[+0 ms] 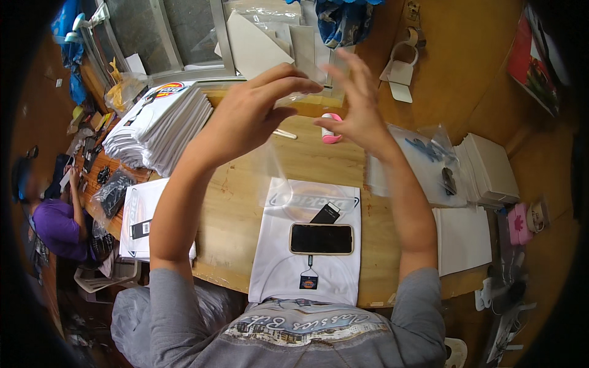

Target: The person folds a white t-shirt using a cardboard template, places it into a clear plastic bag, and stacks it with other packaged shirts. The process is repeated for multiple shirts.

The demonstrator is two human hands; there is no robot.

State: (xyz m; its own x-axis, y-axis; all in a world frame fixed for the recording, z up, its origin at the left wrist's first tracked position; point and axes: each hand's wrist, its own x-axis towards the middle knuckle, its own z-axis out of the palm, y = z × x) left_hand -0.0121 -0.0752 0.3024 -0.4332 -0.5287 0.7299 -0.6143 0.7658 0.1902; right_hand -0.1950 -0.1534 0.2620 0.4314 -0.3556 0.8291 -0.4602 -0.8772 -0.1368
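My left hand (261, 107) is raised above the far part of the table, fingers curled. A thin clear plastic bag (276, 164) hangs below it, its upper part hidden by the hand. My right hand (359, 104) is up beside it, blurred, with fingers spread and nothing visible in them. In front of me a folded white T-shirt (270, 257) lies flat on the table. On it rest a phone (321, 238) with a dark screen, a black tag (326, 213) and a small dark label on a cord (308, 281).
A tall stack of folded white shirts (162, 132) stands at left, with another folded shirt (136, 208) nearer. A pink-and-white roller (332, 127) lies at the back. Clear bags (417, 165), white card sheets (463, 239) and a pink box (519, 224) are at right. A person in purple (60, 227) sits far left.
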